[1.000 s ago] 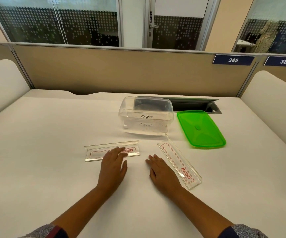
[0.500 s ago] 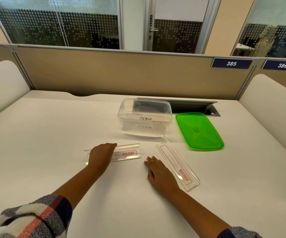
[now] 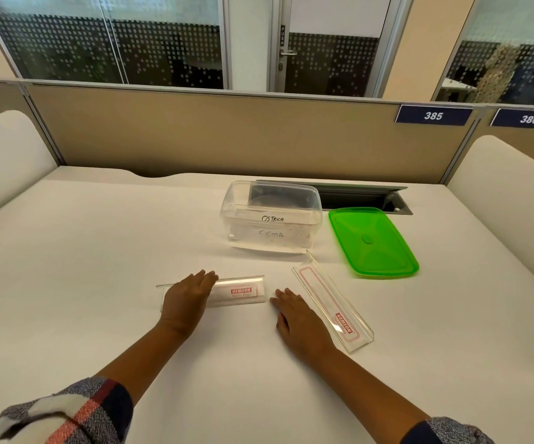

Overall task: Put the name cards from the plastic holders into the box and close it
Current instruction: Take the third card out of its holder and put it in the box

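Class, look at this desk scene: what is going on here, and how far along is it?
A person at a white desk is clearing name cards out of clear plastic holders. The left hand lies flat on the left holder; the right hand rests on the desk beside the right holder, not touching it as far as can be seen. The clear box is open, with cards reading OSTRICH and SIGMA inside. Its green lid lies to its right.
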Demonstrator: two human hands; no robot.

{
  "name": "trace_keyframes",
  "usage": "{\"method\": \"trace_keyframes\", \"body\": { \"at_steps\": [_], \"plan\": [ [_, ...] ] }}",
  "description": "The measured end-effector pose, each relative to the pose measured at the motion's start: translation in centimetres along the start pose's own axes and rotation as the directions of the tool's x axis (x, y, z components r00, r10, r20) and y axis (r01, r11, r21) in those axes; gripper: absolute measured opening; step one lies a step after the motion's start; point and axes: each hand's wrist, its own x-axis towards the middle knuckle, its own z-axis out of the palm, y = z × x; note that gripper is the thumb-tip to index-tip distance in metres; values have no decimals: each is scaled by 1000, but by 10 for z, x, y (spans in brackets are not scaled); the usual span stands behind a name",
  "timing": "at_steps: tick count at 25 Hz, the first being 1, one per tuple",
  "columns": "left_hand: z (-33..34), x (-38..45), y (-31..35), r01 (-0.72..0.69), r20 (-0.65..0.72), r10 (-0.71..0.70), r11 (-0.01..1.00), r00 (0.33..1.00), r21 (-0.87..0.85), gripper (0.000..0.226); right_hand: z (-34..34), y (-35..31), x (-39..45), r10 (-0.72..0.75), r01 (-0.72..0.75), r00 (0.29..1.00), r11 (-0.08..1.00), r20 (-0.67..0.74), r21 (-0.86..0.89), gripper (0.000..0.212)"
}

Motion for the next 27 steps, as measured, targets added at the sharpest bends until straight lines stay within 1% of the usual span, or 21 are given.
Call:
{"method": "trace_keyframes", "body": {
  "at_steps": [3,6,8,10,12,13,14,15,16,17,18,19,20,23,25,27],
  "plan": [
    [-1,6,-3,7,-59,-6,1000,998,4,41,-1,0,-1,-1,1,1000,1000,-9,3,42],
    [2,2,-1,-10,-119,17,999,993,53,46,0,0,0,3,-3,1000,1000,1,13,42],
    [4,-5,1,-14,-132,21,998,991,54,48,0,1,1,2,-2,1000,1000,13,16,42],
    [5,-14,3,-27,-120,29,1000,992,16,50,0,2,1,44,-45,999,997,13,61,40],
    [4,-23,3,-55,-126,52,998,991,-19,48,-2,1,3,126,-124,992,982,-2,142,39],
    [5,-25,4,-56,-142,51,998,989,-32,43,-4,-2,6,149,-146,989,972,2,182,40],
    [4,-25,5,-61,-155,53,997,987,-48,31,-6,-5,10,160,-160,987,960,17,229,43],
    [5,-26,7,-77,-184,66,996,981,-51,15,-8,-8,15,162,-167,986,941,38,294,45],
    [3,-27,9,-73,-193,57,994,980,-78,26,-10,-11,20,160,-167,986,914,51,368,46],
    [5,-29,12,-75,-194,57,993,979,-87,46,-12,-13,23,164,-168,985,885,48,434,44],
    [2,-32,15,-60,-168,40,992,985,-110,56,-14,-15,26,187,-180,982,854,34,488,41],
    [4,-36,16,-55,-167,35,992,985,-117,59,-14,-15,29,229,-204,973,816,23,541,36],
    [3,-42,19,-34,-122,19,991,992,-129,59,-14,-14,29,280,-237,960,764,23,600,32],
    [2,-54,22,-1,-10,-1,987,1000,-159,65,-11,-13,28,379,-322,921,612,89,722,26],
    [-3,-53,22,68,60,-59,985,996,-161,70,-10,-16,27,390,-344,913,581,118,738,26],
    [-8,-49,23,161,94,-147,971,985,-177,74,-10,-19,27,382,-349,915,590,130,728,25]
  ]
}}
